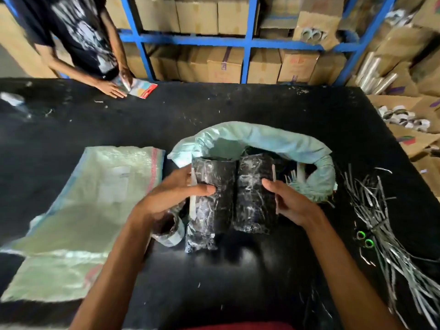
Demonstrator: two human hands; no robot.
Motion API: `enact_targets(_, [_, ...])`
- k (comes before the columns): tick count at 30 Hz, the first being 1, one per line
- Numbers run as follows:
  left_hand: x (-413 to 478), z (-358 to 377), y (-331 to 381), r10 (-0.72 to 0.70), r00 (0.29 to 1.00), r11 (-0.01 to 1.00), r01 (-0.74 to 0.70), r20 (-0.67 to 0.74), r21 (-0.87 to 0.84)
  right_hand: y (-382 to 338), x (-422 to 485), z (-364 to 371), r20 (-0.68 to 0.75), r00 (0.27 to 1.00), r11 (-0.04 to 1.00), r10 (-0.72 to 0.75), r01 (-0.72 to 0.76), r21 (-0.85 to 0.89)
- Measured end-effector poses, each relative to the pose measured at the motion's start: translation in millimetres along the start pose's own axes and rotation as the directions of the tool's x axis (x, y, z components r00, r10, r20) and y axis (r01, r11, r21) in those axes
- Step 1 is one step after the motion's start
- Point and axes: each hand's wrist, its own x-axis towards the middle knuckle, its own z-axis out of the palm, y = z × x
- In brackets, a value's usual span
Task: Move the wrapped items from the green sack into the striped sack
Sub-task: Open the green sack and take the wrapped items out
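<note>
The green sack (262,139) sits open in the middle of the black table (214,106), its rim rolled down. Two dark wrapped packs stick out of its mouth toward me. My left hand (176,194) grips the left wrapped pack (214,206), thumb on top. My right hand (290,201) grips the right wrapped pack (252,201) from its right side. The striped sack (83,210), pale green with a red and blue edge stripe, lies flat on the table to the left. A small wrapped roll (169,229) lies under my left wrist.
A heap of cut plastic straps (381,222) with two green rings lies to the right. Another person in a dark shirt stands at the far left, one hand (112,89) on a red-edged packet. Blue racks hold cardboard boxes (226,65) behind the table.
</note>
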Motion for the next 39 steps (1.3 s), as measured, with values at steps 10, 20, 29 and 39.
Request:
enact_targets(10, [-146.9, 9.7, -178.4, -0.112, 0.897, 0.96, 0.208, -0.428, 0.186, 138.6, 3.7, 125.7, 0.343, 0.931, 0.842, 0.121, 0.087, -0.533])
enact_targets(20, [-134.2, 47.5, -229.2, 0.025, 0.751, 0.946, 0.195, -0.659, 0.258, 203.1, 11.6, 150.1, 0.062, 0.914, 0.729, -0.4, 0.358, -0.584])
enact_targets(29, [-141.9, 52.4, -189.2, -0.207, 0.734, 0.898, 0.406, -0.647, 0.173, 153.2, -12.9, 130.2, 0.18, 0.98, 0.693, -0.088, 0.19, -0.695])
enact_targets(39, [-51.2, 50.9, -25.9, 0.196, 0.876, 0.95, -0.057, -0.44, 0.308, 36.2, -24.2, -4.9, -0.058, 0.98, 0.844, -0.189, 0.132, -0.519])
